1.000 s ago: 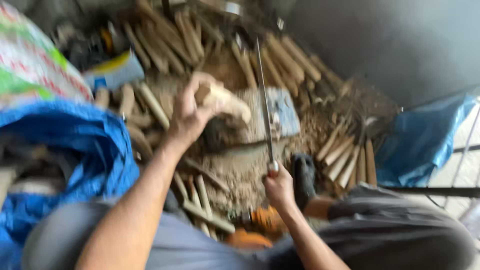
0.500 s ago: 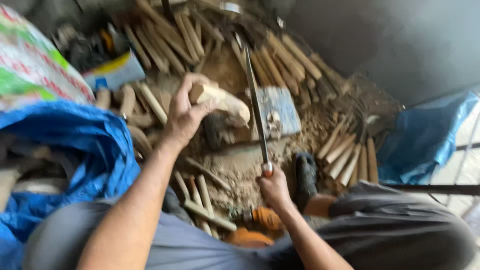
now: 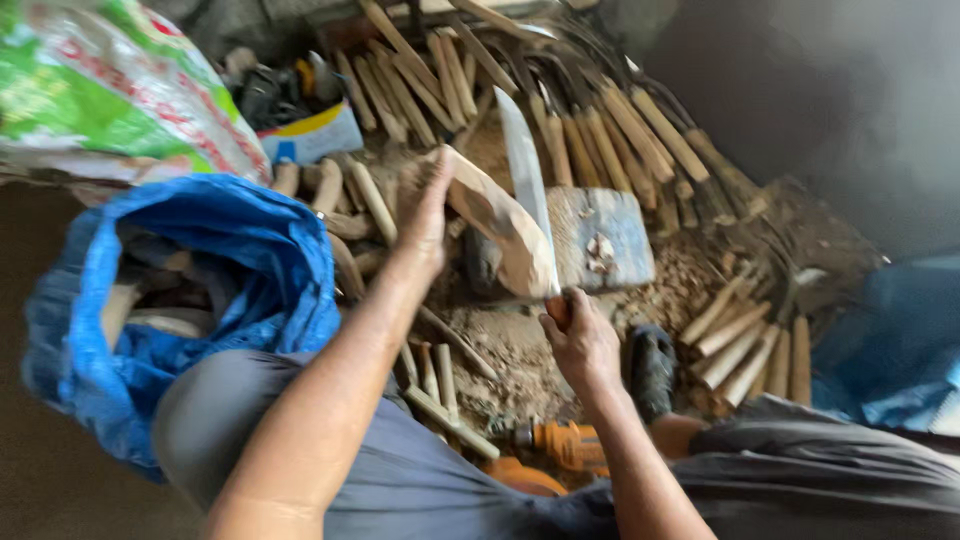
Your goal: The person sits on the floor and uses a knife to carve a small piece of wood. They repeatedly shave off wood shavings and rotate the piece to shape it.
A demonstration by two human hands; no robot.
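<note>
While left hand [image 3: 428, 215] fingers clasp the wood piece [image 3: 495, 225], right hand [image 3: 583, 340] fingers are wrapped around the knife [image 3: 525, 185], blade lying against the wood above the block [image 3: 600, 235].

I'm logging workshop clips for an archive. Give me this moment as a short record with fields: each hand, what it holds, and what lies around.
left hand: grips the upper end of a pale wooden piece, held tilted
right hand: grips the handle of a long knife, blade alongside the wood
underneath: flat block on a floor of wood shavings
around: rows of wooden handles, blue sack on the left, orange power tool near the knees
</note>
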